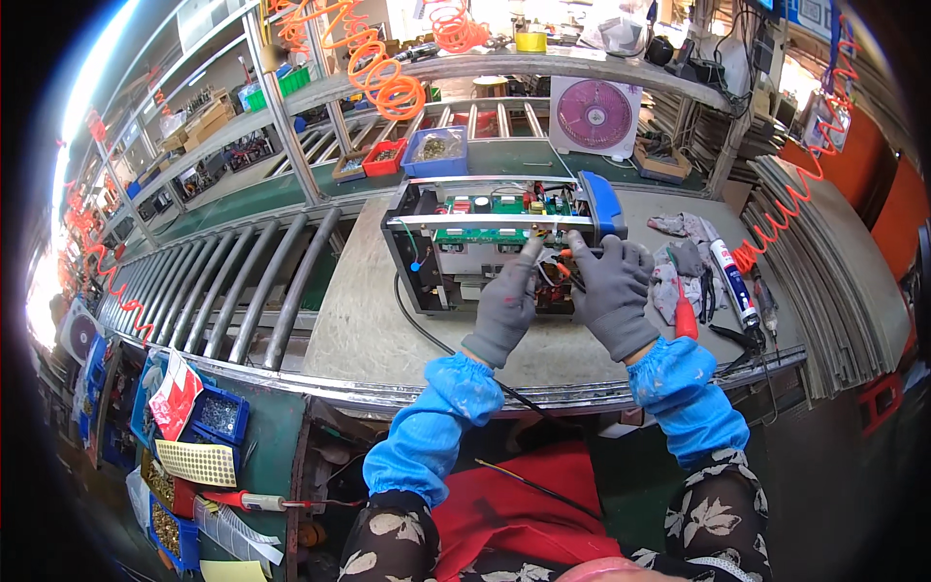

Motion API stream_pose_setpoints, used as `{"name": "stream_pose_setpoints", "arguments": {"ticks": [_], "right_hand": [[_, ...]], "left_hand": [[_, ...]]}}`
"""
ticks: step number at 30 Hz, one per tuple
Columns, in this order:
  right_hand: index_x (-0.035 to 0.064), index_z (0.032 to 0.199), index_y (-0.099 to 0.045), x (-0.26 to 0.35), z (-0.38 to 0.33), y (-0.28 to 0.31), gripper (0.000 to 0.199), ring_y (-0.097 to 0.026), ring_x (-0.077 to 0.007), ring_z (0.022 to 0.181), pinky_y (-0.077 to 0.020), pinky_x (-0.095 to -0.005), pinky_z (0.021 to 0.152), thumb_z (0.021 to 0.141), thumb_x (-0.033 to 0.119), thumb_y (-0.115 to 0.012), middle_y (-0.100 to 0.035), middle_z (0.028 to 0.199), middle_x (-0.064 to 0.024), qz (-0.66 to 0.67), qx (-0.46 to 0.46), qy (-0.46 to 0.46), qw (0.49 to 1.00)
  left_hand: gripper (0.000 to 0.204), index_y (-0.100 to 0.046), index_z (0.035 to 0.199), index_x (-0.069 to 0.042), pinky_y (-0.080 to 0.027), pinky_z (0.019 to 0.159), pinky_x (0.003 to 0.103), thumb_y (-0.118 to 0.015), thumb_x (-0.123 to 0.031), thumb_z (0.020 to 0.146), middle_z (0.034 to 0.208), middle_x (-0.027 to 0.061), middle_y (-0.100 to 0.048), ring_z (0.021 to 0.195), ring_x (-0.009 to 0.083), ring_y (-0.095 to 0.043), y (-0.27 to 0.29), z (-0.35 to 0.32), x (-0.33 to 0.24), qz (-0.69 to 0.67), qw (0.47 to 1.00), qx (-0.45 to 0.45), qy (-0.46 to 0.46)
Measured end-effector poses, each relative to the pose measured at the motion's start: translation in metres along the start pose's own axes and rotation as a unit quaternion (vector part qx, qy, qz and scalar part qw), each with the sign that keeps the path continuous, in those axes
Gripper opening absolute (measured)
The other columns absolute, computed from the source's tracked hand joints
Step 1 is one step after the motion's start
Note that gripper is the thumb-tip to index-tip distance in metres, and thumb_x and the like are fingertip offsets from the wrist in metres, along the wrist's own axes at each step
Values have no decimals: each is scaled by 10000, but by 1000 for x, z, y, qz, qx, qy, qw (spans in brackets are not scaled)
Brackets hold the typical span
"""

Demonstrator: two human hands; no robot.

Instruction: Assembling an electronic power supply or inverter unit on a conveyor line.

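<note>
An open electrical unit [417,267] with a black metal frame and a blue end panel [603,204] rests on the bench. Green circuit boards [485,235] show inside it. My left hand [504,306], in a grey glove, reaches to its near side, index finger pointing up and fingertips pinched together. What they pinch is hidden. My right hand [616,296], also gloved, curls around thin wires with orange ends [557,270] next to the blue panel. A black cable [424,330] runs from the unit's left side beneath my left wrist.
Right of the unit lie stained rags [665,286], a red-handled tool [686,315] and a sealant tube [734,281]. A roller conveyor [228,291] adjoins the bench's left. Behind stand a blue parts bin [434,153] and a fan [594,116]. Orange coiled hoses [388,82] hang above.
</note>
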State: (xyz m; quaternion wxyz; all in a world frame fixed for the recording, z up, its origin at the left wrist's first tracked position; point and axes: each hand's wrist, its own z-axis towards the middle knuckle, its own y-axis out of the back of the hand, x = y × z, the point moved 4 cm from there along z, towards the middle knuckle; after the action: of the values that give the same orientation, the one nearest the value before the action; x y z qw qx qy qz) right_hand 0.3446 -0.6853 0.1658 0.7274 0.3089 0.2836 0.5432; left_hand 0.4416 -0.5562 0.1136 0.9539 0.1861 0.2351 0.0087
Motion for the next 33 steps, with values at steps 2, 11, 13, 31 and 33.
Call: {"name": "stream_pose_setpoints", "arguments": {"ticks": [2, 11, 13, 31, 33], "right_hand": [[266, 1351, -555, 0, -1, 1, 713, -459, -320, 1063, -300, -512, 957, 679, 265, -795, -474, 1071, -111, 5, 16, -15, 1000], [249, 1329, -575, -3, 1, -3, 682, -465, -321, 1052, -320, -510, 910, 682, 266, -788, -471, 1041, -108, 5, -1, -20, 1000], [248, 1318, -586, -1, 4, -4, 657, -494, -315, 1006, -358, -495, 859, 689, 261, -776, -490, 1006, -103, -6, 10, -19, 1000], [239, 1273, -612, -81, 101, 51, 530, -570, -336, 1053, -416, -472, 843, 762, 340, -709, -594, 1071, -143, -124, 103, 20, 987], [241, 1271, -618, -79, 112, 51, 542, -567, -318, 1073, -395, -471, 872, 750, 350, -718, -596, 1111, -132, -157, 150, 22, 976]], "left_hand": [[425, -557, 1321, -126, -540, 701, 342, -519, 7, 919, 977, 141, -649, 840, 293, -674, 1, 1, 1, 19, 999, 43, 10], [189, -620, 1100, -78, -534, 714, 360, -566, -32, 925, 973, 140, -648, 853, 309, -668, -1, 7, 0, -4, 1000, 14, 11], [174, -618, 1090, -77, -532, 708, 360, -569, -40, 927, 978, 140, -649, 857, 306, -670, 1, 8, 0, -5, 1000, 15, 17], [298, -479, 1282, -24, -518, 593, 266, -453, -90, 993, 926, 99, -602, 710, 138, -622, -10, 147, 39, -354, 875, 133, 302], [303, -498, 1286, -16, -518, 592, 256, -470, -78, 991, 898, 77, -608, 698, 120, -615, -28, 155, 35, -413, 834, 202, 307]]}}
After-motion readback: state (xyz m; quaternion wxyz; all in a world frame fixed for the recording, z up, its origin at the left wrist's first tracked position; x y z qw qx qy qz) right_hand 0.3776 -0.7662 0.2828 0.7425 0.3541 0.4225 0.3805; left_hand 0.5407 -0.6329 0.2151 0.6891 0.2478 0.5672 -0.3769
